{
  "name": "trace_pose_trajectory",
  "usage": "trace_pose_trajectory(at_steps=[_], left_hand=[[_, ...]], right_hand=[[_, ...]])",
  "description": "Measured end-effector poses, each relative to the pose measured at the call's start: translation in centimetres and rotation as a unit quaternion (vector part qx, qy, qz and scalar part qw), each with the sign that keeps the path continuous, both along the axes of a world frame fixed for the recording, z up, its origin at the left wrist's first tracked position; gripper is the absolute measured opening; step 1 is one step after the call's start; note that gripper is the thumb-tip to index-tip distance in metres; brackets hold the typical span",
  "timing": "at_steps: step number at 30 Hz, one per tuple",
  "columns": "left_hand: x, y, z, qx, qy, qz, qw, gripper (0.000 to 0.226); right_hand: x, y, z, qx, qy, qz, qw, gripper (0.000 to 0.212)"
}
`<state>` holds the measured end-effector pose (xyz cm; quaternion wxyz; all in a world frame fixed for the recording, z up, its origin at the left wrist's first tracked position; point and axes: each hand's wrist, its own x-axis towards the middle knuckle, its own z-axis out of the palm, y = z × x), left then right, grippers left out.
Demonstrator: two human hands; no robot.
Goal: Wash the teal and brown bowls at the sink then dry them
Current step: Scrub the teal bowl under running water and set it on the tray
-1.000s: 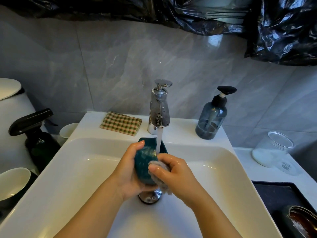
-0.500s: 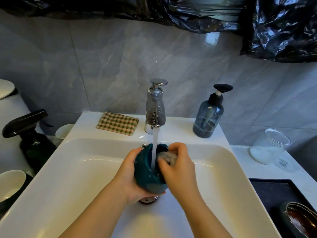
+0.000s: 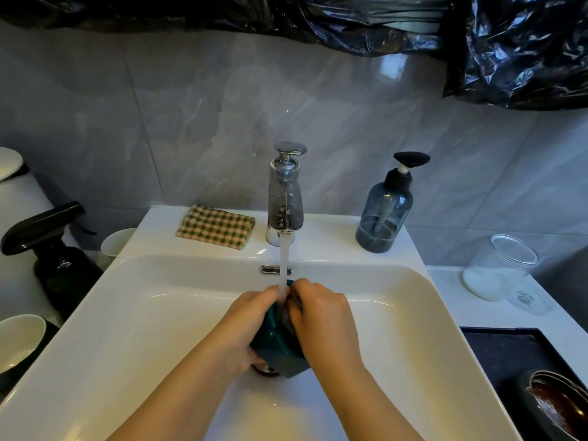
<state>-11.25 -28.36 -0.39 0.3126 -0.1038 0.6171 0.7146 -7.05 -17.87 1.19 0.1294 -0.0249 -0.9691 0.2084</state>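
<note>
Teal bowl (image 3: 276,349): held at frame centre, over sink basin (image 3: 159,313), under the tap stream (image 3: 283,265). Left hand (image 3: 251,319): fingers curled round its wall. Right hand (image 3: 321,316): fingers pinched a grey scrubber (image 3: 291,306) against the rim. Risk: wet glaze could slip and chip on the basin

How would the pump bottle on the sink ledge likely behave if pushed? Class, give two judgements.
The pump bottle looks mostly empty, so it is probably light. Standing tall on the glossy sink ledge, it may slide or tip easily.
</note>
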Motion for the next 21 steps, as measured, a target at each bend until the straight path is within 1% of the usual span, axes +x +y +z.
trace_pose_trajectory(at_steps=[2,3,5,7,9,10,12,13,14,16,17,18,19,21], left_hand=[[-0.1,0.1,-0.2,-0.010,0.025,0.007,1.000,0.034],[-0.2,0.0,-0.2,-0.013,0.030,0.013,0.999,0.035],[-0.5,-0.2,-0.3,-0.020,0.037,0.026,0.999,0.035],[-0.8,-0.5,-0.3,-0.029,0.035,0.046,0.998,0.041],[-0.8,-0.6,-0.2,-0.039,0.040,0.054,0.997,0.048],[-0.8,-0.6,-0.1,-0.042,0.047,0.053,0.997,0.048],[-0.6,-0.5,0.1,-0.052,0.053,0.051,0.996,0.034],[-0.4,-0.4,0.1,-0.055,0.051,0.042,0.996,0.027],[-0.3,-0.2,0.2,-0.055,0.047,0.029,0.997,0.024],[-0.1,0.1,0.2,-0.056,0.042,0.010,0.998,0.024],[-0.1,0.1,0.1,-0.060,0.040,0.006,0.997,0.025],[-0.1,0.2,0.0,-0.062,0.039,0.003,0.997,0.028],[-0.2,0.2,0.0,-0.063,0.038,-0.001,0.997,0.030],[-0.2,0.0,0.2,-0.063,0.044,0.001,0.997,0.028]], right_hand=[[-0.1,-0.2,-0.1,-0.024,0.024,-0.024,0.999,0.016],[-0.1,-0.4,-0.1,-0.051,0.017,-0.026,0.998,0.015],[-0.1,-0.8,0.0,-0.130,-0.036,-0.007,0.991,0.014],[-0.1,-0.7,0.3,-0.193,-0.109,0.047,0.974,0.006],[0.1,0.1,0.7,-0.211,-0.170,0.096,0.958,0.008],[0.2,0.5,0.8,-0.187,-0.186,0.107,0.959,0.011],[0.0,1.0,0.6,-0.081,-0.164,0.098,0.978,0.017],[0.0,0.9,0.5,-0.030,-0.138,0.073,0.987,0.018],[0.0,0.7,0.4,-0.008,-0.109,0.037,0.993,0.018],[0.0,0.3,0.3,-0.022,-0.042,-0.032,0.998,0.012],[0.0,0.1,0.2,-0.034,-0.012,-0.054,0.998,0.012],[0.0,0.0,0.1,-0.052,0.008,-0.067,0.996,0.017],[-0.1,-0.1,0.0,-0.081,0.008,-0.068,0.994,0.021],[-0.2,-0.4,-0.2,-0.172,-0.041,-0.042,0.983,0.021]])
